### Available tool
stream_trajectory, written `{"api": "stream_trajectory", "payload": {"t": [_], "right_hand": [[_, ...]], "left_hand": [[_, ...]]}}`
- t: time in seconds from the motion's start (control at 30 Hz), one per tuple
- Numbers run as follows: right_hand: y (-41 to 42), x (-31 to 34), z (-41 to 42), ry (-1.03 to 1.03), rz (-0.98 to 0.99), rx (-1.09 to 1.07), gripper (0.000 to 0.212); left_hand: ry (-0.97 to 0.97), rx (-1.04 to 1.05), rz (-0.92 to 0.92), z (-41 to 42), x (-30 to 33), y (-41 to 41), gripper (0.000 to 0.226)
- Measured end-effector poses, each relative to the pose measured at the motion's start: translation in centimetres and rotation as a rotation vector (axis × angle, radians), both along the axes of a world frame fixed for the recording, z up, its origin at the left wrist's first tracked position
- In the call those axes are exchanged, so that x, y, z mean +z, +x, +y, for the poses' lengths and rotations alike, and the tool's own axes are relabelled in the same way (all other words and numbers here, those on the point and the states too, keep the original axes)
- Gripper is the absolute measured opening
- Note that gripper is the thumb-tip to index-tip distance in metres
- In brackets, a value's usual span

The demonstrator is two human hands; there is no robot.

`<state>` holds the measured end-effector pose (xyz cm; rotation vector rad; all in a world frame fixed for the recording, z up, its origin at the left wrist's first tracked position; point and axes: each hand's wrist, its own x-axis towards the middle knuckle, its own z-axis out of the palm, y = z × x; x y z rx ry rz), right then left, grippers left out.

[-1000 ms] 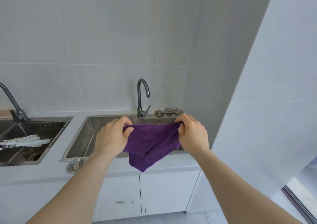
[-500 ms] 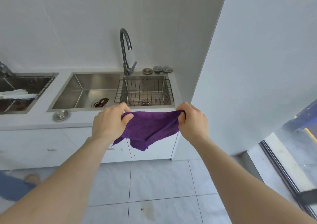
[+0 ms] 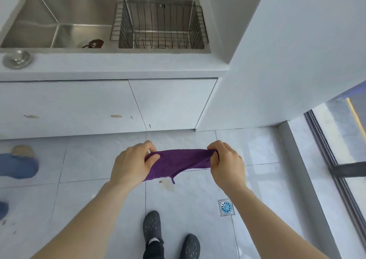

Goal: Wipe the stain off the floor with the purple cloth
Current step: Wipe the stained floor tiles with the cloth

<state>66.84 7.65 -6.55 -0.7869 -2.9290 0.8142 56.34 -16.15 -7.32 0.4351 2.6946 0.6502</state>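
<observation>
The purple cloth (image 3: 179,162) is stretched between both hands above the tiled floor. My left hand (image 3: 131,165) pinches its left end and my right hand (image 3: 227,167) grips its right end. A brownish stain (image 3: 168,185) shows on the pale floor tile just below the cloth's hanging corner, partly hidden by the cloth. My two dark shoes (image 3: 151,226) stand on the tiles below the stain.
White cabinet doors (image 3: 170,104) and a counter with a steel sink (image 3: 59,21) and wire basket (image 3: 160,25) rise ahead. A floor drain (image 3: 225,207) lies to the right, a sliding door track (image 3: 334,167) further right. Another person's blue-clad leg (image 3: 17,165) is at left.
The view has tilted down from the sink to the floor. Both hands have lowered with the cloth, still stretched between them, and the stain now sits just under it.
</observation>
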Motion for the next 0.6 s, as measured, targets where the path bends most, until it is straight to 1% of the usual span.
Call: {"api": "stream_trajectory", "payload": {"t": [0.13,0.3,0.4,0.6], "right_hand": [[1.5,-9.0,-2.7,-0.035,-0.106,-0.031,0.030],[3.5,-21.0,-5.8,-0.100,-0.177,-0.116,0.028],[5.1,-28.4,-7.2,-0.133,-0.223,-0.152,0.029],[8.6,-43.0,-8.5,-0.135,-0.276,-0.109,0.028]], "left_hand": [[0.001,0.003,-0.135,-2.1,-9.5,1.0,0.008],[0.002,0.034,-0.283,-4.5,-21.9,3.2,0.008],[-0.013,0.052,-0.336,-5.7,-29.5,5.0,0.007],[-0.039,0.060,-0.408,-7.7,-44.5,8.5,0.014]]}}
